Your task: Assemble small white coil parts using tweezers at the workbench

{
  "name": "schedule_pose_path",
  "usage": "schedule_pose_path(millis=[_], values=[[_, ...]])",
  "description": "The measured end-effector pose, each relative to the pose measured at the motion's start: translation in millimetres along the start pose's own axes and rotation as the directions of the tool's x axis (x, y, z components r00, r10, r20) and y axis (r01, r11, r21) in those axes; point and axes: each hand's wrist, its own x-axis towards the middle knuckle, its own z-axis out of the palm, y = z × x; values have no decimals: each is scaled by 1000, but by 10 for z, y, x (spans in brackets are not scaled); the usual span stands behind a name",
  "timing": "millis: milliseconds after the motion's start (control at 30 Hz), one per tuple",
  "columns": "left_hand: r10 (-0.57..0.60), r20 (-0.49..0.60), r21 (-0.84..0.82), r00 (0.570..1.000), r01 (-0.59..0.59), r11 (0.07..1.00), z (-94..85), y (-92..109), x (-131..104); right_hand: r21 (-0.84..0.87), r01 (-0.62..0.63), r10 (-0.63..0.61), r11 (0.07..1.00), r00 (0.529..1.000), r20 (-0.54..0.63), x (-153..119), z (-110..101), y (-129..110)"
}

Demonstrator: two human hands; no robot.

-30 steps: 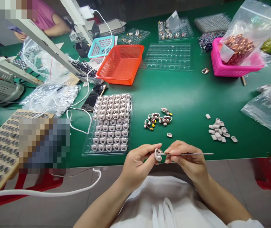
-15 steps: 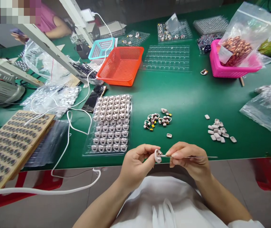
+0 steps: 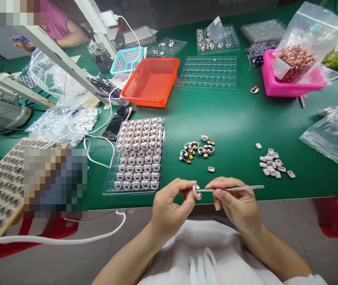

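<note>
Between thumb and fingers, my left hand (image 3: 173,204) pinches a small white curved part (image 3: 197,192) at the table's front edge. A thin metal tool (image 3: 246,188) lies in the closed fingers of my right hand (image 3: 236,202), its tip touching the curved part. Just beyond my hands is a single white cap (image 3: 211,169), and behind it several ring-shaped parts with yellow bits (image 3: 206,150). More white caps (image 3: 271,171) lie in a loose pile to the right. On the left, a clear tray (image 3: 137,154) holds rows of similar curved parts.
A red basket (image 3: 152,83), a phone (image 3: 117,122) and a white cable (image 3: 50,239) are on the left. An unfilled clear tray (image 3: 208,73) and a pink basket (image 3: 293,85) stand farther back. At the upper left, a person's arm (image 3: 75,33) rests on the table.
The tool has tilted, its outer end now higher and nearer my right hand. The curved part has turned slightly, and my right fingers have shifted on the tool.
</note>
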Motion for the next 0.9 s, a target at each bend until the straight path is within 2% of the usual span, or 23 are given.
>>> schedule_pose_path(millis=[100, 267, 367, 533, 733, 900], values=[[-51, 7, -9, 999, 51, 999, -9, 8, 8, 4, -1, 1, 1000, 1000, 16, 14, -19, 3], [-192, 77, -85, 978, 198, 976, -36, 33, 5, -1, 29, -28, 1000, 992, 124, 43, -109, -14], [-244, 106, -122, 964, 257, 959, -42, 48, 14, 4, 48, -48, 999, 992, 113, 53, -129, -3], [-221, 127, -118, 967, 236, 965, -53, 62, 26, 32, 46, -48, 998, 997, 65, 59, -109, 38], [-156, 105, -21, 982, 159, 987, -37, 87, 14, 29, 38, -40, 999, 998, 54, 52, -103, 53], [-177, 105, -64, 979, 185, 981, -1, 78, 8, -23, 34, -32, 999, 996, 79, 44, -115, 16]])
